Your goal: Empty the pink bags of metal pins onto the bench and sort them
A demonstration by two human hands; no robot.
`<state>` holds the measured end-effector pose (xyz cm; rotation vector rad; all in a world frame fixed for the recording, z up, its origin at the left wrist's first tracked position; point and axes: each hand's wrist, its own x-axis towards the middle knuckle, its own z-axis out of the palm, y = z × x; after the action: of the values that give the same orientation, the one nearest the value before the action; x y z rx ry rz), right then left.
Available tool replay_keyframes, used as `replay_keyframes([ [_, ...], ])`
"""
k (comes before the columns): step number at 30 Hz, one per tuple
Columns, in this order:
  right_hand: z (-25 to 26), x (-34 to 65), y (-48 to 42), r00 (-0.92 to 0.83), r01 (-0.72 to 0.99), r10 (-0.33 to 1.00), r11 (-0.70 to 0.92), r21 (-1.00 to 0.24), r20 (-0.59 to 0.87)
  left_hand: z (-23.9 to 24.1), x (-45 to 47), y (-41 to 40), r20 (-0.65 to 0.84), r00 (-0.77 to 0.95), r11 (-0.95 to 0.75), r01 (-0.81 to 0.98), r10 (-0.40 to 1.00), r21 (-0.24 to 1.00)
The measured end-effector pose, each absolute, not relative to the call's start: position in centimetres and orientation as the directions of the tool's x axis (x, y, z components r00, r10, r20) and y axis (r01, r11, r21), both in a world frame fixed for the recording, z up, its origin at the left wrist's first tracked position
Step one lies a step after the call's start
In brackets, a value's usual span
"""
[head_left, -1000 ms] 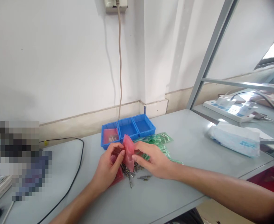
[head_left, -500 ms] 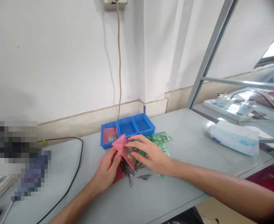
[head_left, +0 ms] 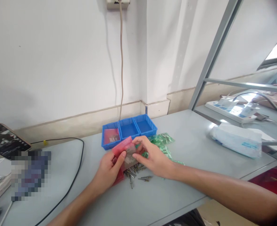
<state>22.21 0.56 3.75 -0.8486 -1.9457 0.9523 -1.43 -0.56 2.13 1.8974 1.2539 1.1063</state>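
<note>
1. The left hand [head_left: 108, 169] pinches the left edge of a pink translucent plastic bag [head_left: 124, 148] between thumb and curled fingers.
2. The right hand [head_left: 153, 158] pinches the bag's right edge with thumb and fingertips pressed together on the film.
3. The bag is thin, glossy and creased. It is held just above the grey tabletop [head_left: 152, 201], in front of the blue tray [head_left: 145, 125], and small dark parts show through it.
4. Under the hands lies a loose pile of slim metal pins [head_left: 145, 179], shiny and cylindrical; some lie scattered toward the near edge.
5. A 2nd pink bag [head_left: 119, 177] lies flat beneath the left hand.
6. The tray is moulded plastic with 3 square compartments; the left 1 holds a pink bag of metal parts [head_left: 111, 135].
7. Crinkled green bags [head_left: 163, 139] lie just right of the tray.
8. A black cable [head_left: 75, 178] curves over the table's left side, and a soft white tissue packet [head_left: 237, 139] sits well to the right.
</note>
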Motion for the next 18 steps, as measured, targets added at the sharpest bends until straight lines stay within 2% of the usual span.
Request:
replay_keyframes([
  [5,3.57,22.08,0.78,-0.499,0.225,0.829,0.408,-0.885,0.255,2.10,-1.34,-0.53,0.312,0.165,-0.351,0.356,0.936,0.866],
  [10,3.73,22.07,0.89,-0.521,0.232,0.812,0.433,-0.871,0.264,2.73,-1.23,-0.55,0.297,0.176,-0.341,0.336,0.938,0.878],
  [14,3.78,22.16,0.99,-0.397,0.201,0.864,0.412,-0.889,0.311,2.86,-1.32,-0.70,0.252,0.186,-0.307,0.389,0.950,0.869],
  [18,3.41,22.09,1.34,-0.263,0.091,0.923,0.314,-0.945,0.281,2.88,-1.36,-1.04,0.270,0.302,-0.382,0.420,0.914,0.823],
])
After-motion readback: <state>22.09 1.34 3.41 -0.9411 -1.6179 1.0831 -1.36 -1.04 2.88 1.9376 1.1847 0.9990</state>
